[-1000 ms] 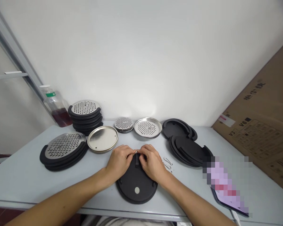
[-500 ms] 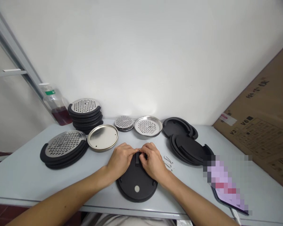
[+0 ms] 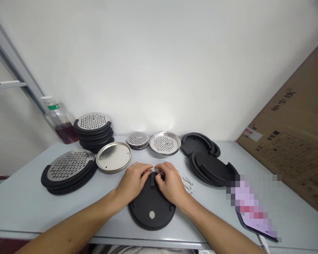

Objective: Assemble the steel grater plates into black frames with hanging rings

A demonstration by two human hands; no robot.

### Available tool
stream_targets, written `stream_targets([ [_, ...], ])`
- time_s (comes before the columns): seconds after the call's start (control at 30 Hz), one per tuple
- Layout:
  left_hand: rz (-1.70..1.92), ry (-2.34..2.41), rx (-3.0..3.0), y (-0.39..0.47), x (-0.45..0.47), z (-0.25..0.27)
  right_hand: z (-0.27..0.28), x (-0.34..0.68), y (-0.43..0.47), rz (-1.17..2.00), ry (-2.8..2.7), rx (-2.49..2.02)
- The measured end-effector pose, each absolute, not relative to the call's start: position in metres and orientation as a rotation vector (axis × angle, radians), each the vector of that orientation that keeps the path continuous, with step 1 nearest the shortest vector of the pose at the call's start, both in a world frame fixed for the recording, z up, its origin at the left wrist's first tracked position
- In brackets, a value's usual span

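Observation:
A round black base [image 3: 152, 206] lies in front of me, a pale dot near its close edge and a raised black bar at its far side. At that far side a small bent metal wire clip [image 3: 154, 171] shows between my fingertips. My left hand [image 3: 134, 180] pinches the clip's left end. From the other side, my right hand [image 3: 170, 180] is closed on its right end, with the fingers partly hiding it. Several loose wire clips [image 3: 187, 185] lie on the table just right of my right hand.
Stacked black discs with perforated steel plates [image 3: 70, 167] stand left, a taller such stack [image 3: 94, 123] behind. Plain metal discs [image 3: 113, 157], perforated plates [image 3: 165, 144], and black bases [image 3: 213, 167] line the back. A phone [image 3: 254, 211], bottle [image 3: 62, 123] and carton [image 3: 288, 141] flank these.
My fingertips have parted slightly, and more of the wire clip shows between them. The view has shifted a little; the base stays in place on the table.

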State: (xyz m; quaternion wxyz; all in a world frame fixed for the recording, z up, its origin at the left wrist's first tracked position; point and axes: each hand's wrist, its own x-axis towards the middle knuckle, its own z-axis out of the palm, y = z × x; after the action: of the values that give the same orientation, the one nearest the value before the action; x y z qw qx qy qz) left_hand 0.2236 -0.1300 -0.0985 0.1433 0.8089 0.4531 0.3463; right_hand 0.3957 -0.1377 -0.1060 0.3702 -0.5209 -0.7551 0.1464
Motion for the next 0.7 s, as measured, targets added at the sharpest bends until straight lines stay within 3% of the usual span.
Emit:
stream_targets([
  [0.7,0.956,1.331,2.291,-0.129,0.219,-0.096,-0.104,0.403,-0.131,0.537,-2.01,-1.207],
])
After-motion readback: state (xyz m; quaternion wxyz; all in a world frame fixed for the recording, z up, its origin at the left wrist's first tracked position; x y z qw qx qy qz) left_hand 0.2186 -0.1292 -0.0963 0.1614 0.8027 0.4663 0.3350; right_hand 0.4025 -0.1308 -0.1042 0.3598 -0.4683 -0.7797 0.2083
